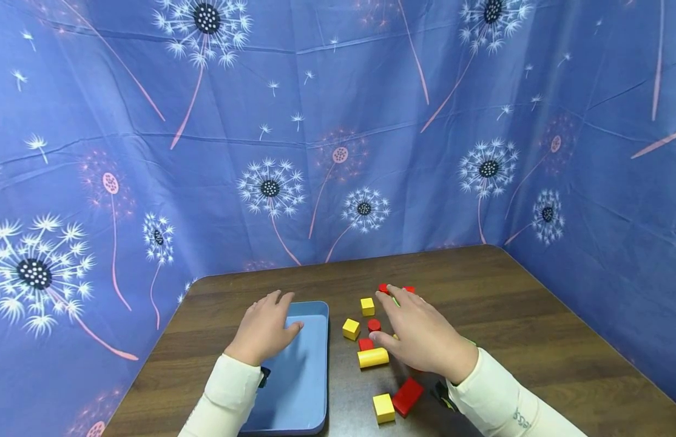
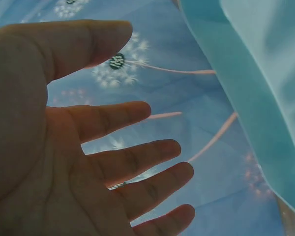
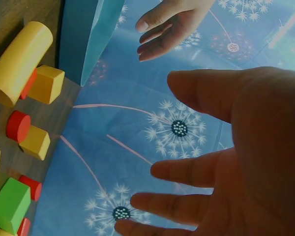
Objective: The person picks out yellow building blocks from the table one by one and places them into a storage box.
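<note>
My left hand (image 1: 267, 328) hovers over the blue tray (image 1: 323, 364), fingers spread and holding nothing. In the left wrist view its palm and separated fingers show against the tray's side. Above the scattered toy blocks is my right hand (image 1: 425, 334), also spread and holding nothing. Left of it lie a yellow cylinder (image 1: 373, 358), a yellow cube (image 1: 351, 329), another yellow cube (image 1: 368, 306) and a red disc (image 1: 374, 325). Nearer the front are a red block (image 1: 408, 397) and a yellow block (image 1: 384, 408). A green block (image 3: 13, 205) shows in the right wrist view; from the head, the right hand mostly hides it.
The brown wooden table (image 1: 534, 340) extends to the right of the blocks. Behind it and along the right side hangs a blue cloth (image 1: 425, 182) printed with dandelions. The tray's raised rim stands between the left hand and the blocks.
</note>
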